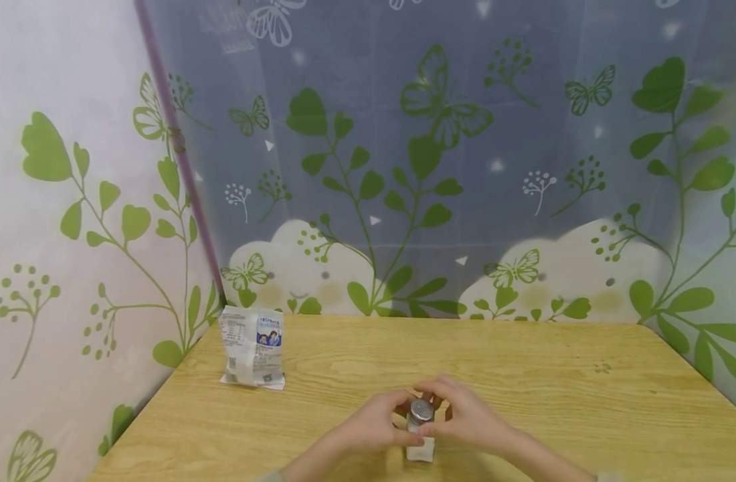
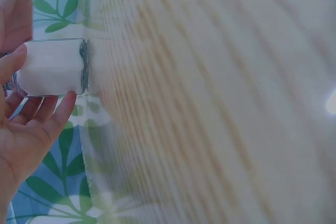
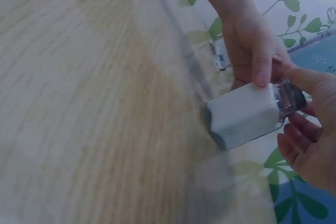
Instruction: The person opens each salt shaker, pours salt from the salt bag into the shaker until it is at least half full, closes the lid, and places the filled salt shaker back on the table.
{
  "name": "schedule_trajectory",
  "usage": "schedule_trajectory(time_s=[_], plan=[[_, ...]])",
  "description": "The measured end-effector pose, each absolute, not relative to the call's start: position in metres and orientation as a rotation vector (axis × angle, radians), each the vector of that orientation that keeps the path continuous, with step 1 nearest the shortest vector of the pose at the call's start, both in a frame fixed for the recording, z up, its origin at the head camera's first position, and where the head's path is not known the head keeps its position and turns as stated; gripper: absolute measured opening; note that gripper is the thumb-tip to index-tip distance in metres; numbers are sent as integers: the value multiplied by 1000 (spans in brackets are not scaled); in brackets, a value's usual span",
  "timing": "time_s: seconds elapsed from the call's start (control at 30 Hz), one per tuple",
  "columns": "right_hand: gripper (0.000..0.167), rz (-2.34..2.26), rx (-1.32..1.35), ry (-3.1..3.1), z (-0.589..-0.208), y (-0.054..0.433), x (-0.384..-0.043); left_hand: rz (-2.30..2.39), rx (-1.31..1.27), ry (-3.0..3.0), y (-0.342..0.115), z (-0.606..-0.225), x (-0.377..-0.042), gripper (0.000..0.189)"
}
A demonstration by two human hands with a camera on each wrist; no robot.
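A small square glass shaker with a silver metal lid stands near the front of the wooden table. White contents fill much of its clear body. My left hand grips the shaker's body from the left, its thumb across the front; the left wrist view shows the fingers of this hand along the glass. From the right, my right hand holds the upper part, and in the right wrist view its thumb and fingers curl about the neck and lid.
A white printed packet with a blue picture stands at the table's back left. Behind and left of the wooden table hangs a patterned curtain with leaves and butterflies.
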State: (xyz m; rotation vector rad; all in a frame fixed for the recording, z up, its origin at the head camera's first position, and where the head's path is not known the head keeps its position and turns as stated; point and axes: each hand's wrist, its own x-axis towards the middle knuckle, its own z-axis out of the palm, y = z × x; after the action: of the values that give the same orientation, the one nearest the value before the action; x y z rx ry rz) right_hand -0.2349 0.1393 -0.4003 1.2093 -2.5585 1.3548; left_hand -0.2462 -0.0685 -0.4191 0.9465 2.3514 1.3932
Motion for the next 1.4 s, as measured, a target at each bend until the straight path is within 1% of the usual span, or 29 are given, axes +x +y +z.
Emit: schedule_trajectory(time_s=[0.2, 0.47, 0.57, 0.77, 0.97, 1.03, 1.23, 1.33, 1.4], plan=[[40, 1552, 1067, -2504, -416, 137, -231, 1400, 939, 2340, -69, -420, -245, 39], [35, 1621, 946, -2468, -423, 133, -228, 1429, 933, 2314, -68, -421, -244, 37], [35, 1649, 933, -2457, -426, 132, -228, 1427, 933, 2322, -68, -421, -244, 36], [41, 1578, 998, -2440, -425, 132, -230, 1401, 949, 2361, -67, -421, -246, 33], [34, 1589, 943, -2449, -423, 131, -230, 1393, 943, 2374, -68, -420, -246, 37], [33, 1615, 912, -2452, -423, 129, -229, 1394, 942, 2376, -67, -420, -246, 38], [43, 1662, 901, -2465, -424, 129, -229, 1388, 963, 2385, -67, -420, -246, 36], [47, 1680, 960, -2464, -423, 131, -230, 1386, 961, 2378, -68, -420, -246, 33], [47, 1691, 1024, -2454, -422, 133, -231, 1382, 953, 2381, -68, -419, -245, 31]])
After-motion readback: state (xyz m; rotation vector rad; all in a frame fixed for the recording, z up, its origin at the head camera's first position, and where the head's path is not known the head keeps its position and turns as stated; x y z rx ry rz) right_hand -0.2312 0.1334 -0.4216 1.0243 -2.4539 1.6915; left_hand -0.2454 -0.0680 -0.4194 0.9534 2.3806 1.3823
